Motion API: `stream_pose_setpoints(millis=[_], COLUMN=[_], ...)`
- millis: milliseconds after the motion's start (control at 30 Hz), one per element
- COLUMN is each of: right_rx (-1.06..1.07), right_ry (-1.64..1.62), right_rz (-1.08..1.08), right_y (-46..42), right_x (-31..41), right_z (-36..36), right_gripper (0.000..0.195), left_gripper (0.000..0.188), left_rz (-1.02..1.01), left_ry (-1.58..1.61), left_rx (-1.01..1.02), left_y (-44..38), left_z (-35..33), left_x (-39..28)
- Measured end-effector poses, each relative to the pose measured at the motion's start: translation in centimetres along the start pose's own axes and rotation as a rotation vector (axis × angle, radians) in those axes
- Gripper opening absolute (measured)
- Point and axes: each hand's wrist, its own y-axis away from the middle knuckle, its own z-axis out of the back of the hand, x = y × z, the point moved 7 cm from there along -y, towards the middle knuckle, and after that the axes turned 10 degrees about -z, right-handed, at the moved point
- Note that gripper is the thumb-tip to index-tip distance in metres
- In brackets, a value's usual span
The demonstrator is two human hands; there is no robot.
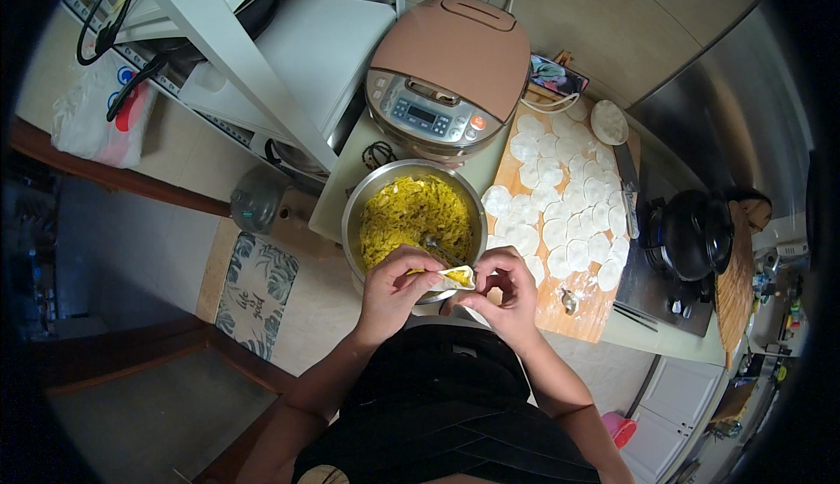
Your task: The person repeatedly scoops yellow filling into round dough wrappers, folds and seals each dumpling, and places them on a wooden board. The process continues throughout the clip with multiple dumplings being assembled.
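My left hand (398, 287) pinches the left part of a partly folded dumpling (457, 278), with yellow filling showing at its open right end. Close to that end is my right hand (504, 287), thumb and fingers curled; whether they touch the dough cannot be told. Both hands are over the near rim of a steel bowl (350, 221) of chopped yellow filling (413, 211), in which a metal spoon (441, 248) rests. Many round dough wrappers (577, 254) lie, partly overlapping, on a floured wooden board (571, 320) to the right.
A rice cooker (446, 64) stands behind the bowl. On the board are a small bowl of flour (609, 122), a knife (627, 175) and a small metal object (569, 301). A phone (558, 76) leans at its far end. A black pot (692, 234) sits on the stove at the right.
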Motion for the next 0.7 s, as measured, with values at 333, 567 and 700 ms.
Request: stream_pose_setpoints(millis=[333,567,700], right_rx=[0.011,-0.035,-0.044], right_ry=[-0.057,-0.109,-0.17], right_rz=[-0.073,-0.103,-0.219], right_y=[0.1,-0.2,-0.2], right_x=[-1.2,-1.2,-1.7], right_z=[-0.7,-0.5,-0.6], right_gripper=[0.036,0.023,0.018], left_gripper=[0.014,0.014,0.013], left_rz=[0.008,0.007,0.024], left_ry=[-0.027,-0.014,-0.04], left_rx=[0.033,0.031,0.029], left_y=[-0.2,-0.2,-0.2], left_z=[-0.6,-0.8,-0.8], left_x=[-0.2,-0.4,-0.1])
